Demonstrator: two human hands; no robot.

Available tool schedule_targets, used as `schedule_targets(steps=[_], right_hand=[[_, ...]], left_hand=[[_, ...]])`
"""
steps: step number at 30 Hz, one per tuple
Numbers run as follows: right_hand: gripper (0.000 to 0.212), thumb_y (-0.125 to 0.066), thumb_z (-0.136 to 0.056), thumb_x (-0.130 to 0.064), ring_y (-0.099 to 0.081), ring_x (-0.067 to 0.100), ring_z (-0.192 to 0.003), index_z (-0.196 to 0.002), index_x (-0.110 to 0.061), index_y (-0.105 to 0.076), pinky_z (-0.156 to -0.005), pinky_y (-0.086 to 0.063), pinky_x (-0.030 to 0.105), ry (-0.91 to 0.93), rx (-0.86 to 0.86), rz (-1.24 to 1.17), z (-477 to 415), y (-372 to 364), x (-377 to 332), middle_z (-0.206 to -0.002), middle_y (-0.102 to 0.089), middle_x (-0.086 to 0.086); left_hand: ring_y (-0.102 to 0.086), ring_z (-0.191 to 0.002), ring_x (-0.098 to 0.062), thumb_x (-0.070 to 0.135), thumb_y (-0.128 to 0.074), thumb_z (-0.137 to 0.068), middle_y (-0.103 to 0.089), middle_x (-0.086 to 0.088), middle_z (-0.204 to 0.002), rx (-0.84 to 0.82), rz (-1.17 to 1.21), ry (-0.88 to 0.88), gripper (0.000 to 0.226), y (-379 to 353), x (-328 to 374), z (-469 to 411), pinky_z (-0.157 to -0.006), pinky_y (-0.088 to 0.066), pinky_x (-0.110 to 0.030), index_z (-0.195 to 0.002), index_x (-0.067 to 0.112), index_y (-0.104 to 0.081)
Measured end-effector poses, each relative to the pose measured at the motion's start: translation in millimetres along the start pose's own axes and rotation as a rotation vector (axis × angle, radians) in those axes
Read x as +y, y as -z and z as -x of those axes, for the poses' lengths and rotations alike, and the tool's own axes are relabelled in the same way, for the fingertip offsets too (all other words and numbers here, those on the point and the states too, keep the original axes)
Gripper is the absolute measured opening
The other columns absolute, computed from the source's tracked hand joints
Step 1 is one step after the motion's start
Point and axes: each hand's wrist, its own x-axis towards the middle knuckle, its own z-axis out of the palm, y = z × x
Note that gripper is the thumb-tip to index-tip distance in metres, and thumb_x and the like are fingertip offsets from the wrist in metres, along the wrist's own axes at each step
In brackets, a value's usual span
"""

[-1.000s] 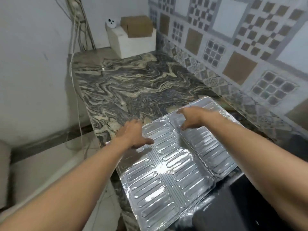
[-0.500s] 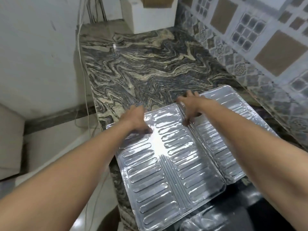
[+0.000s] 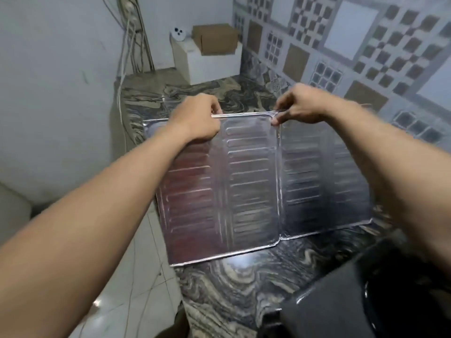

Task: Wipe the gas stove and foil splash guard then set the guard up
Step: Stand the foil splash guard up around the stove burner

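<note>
The foil splash guard [image 3: 251, 186] is a ribbed silver sheet in hinged panels, tilted up off the marbled counter with its lower edge near the counter. My left hand [image 3: 197, 118] grips its top edge at the left. My right hand [image 3: 297, 107] pinches the top edge near the fold between two panels. The black gas stove [image 3: 361, 301] shows only as a dark corner at the lower right, in front of the guard.
The marbled counter [image 3: 244, 284] runs back to a white block [image 3: 207, 59] with a brown cardboard box [image 3: 214, 40] on it. A patterned tiled wall [image 3: 353, 45] lies to the right. Cables [image 3: 129, 45] hang down the white wall at left. The counter edge drops to a tiled floor [image 3: 136, 276].
The guard lay flat on the counter under both hands; now both hands hold its far edge and have lifted it so the sheet stands tilted.
</note>
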Motion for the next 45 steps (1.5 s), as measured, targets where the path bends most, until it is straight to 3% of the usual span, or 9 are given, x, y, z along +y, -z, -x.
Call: schedule_targets(steps=[6,11,13,16,18,21,30,37,45], right_hand=[[0.019,-0.078,-0.083,-0.026,-0.065,0.017,-0.086,-0.097,-0.012,-0.079,-0.074,-0.04,0.025,0.038,0.146,-0.024,57.6,49.5,-14.8,-0.092,-0.076,0.009],[0.022,-0.073,-0.088,-0.019,-0.067,0.015,-0.094,-0.107,-0.009,-0.076,-0.077,-0.044,0.022,-0.021,0.276,-0.094,87.9,48.9,-12.9,-0.102,-0.076,0.008],[0.022,-0.071,-0.09,-0.021,-0.065,0.012,-0.095,-0.109,-0.012,-0.076,-0.079,-0.043,0.021,-0.039,0.327,-0.105,94.2,43.2,-13.7,-0.105,-0.076,0.006],[0.02,-0.071,-0.09,-0.024,-0.063,0.008,-0.095,-0.107,-0.017,-0.076,-0.081,-0.042,0.021,-0.041,0.401,-0.118,97.9,35.7,-12.5,-0.107,-0.076,0.003],[0.019,-0.071,-0.09,-0.026,-0.065,0.011,-0.096,-0.106,-0.018,-0.077,-0.082,-0.044,0.023,-0.032,0.421,-0.136,98.6,32.7,-10.8,-0.106,-0.076,0.002],[0.02,-0.07,-0.09,-0.026,-0.064,0.01,-0.098,-0.107,-0.018,-0.076,-0.085,-0.043,0.024,-0.028,0.379,-0.177,97.6,33.9,-8.3,-0.108,-0.075,-0.001],[0.023,-0.065,-0.093,-0.012,-0.06,-0.005,-0.088,-0.112,-0.021,-0.074,-0.068,-0.041,0.013,-0.025,0.266,-0.256,98.1,45.5,-5.7,-0.098,-0.073,-0.008],[0.021,-0.069,-0.09,-0.014,-0.067,0.008,-0.092,-0.107,-0.023,-0.076,-0.093,-0.053,0.036,0.02,0.202,-0.256,95.9,51.6,-6.7,-0.089,-0.074,-0.014],[0.02,-0.069,-0.09,-0.015,-0.065,0.008,-0.096,-0.107,-0.021,-0.076,-0.093,-0.048,0.031,0.035,0.203,-0.299,97.7,55.9,-6.9,-0.093,-0.074,-0.01]], left_hand=[[-0.063,-0.108,-0.029,0.026,-0.065,-0.084,-0.073,0.0,-0.107,0.161,0.042,-0.12,0.017,30.1,28.0,16.1,-0.094,-0.048,-0.04,-0.1,0.03,-0.069],[-0.053,-0.114,-0.03,0.031,-0.063,-0.089,-0.073,-0.001,-0.103,0.512,0.009,-0.097,0.016,15.2,51.5,30.8,-0.1,-0.031,-0.044,-0.1,0.028,-0.074],[-0.044,-0.128,-0.028,0.031,-0.063,-0.09,-0.066,-0.004,-0.121,0.553,0.061,-0.03,0.02,2.3,60.9,31.1,-0.112,-0.023,-0.05,-0.107,0.026,-0.072],[-0.002,-0.152,-0.036,0.038,-0.063,-0.092,-0.011,-0.02,-0.164,0.488,0.163,0.151,0.065,-14.5,81.6,31.6,-0.12,-0.007,-0.056,-0.149,0.018,-0.038],[0.013,-0.15,-0.041,0.042,-0.062,-0.092,0.022,-0.028,-0.159,0.439,0.322,0.236,0.097,-21.6,99.2,31.3,-0.119,-0.005,-0.055,-0.158,0.007,0.0],[0.014,-0.148,-0.047,0.043,-0.07,-0.086,0.038,-0.035,-0.149,0.394,0.658,0.363,0.121,-23.2,120.8,25.3,-0.121,-0.003,-0.054,-0.151,-0.002,0.022],[0.016,-0.15,-0.038,0.052,-0.082,-0.072,0.019,-0.028,-0.16,0.271,0.87,0.436,0.142,-33.3,123.5,16.4,-0.121,0.005,-0.046,-0.15,0.004,0.027],[0.017,-0.149,-0.042,0.052,-0.088,-0.063,0.026,-0.023,-0.16,0.223,0.889,0.395,0.154,-28.1,132.3,20.9,-0.12,0.001,-0.049,-0.148,0.011,0.033],[0.02,-0.149,-0.038,0.046,-0.089,-0.064,0.028,-0.019,-0.161,0.244,0.887,0.366,0.151,-25.9,131.2,22.1,-0.12,0.001,-0.049,-0.15,0.013,0.031]])
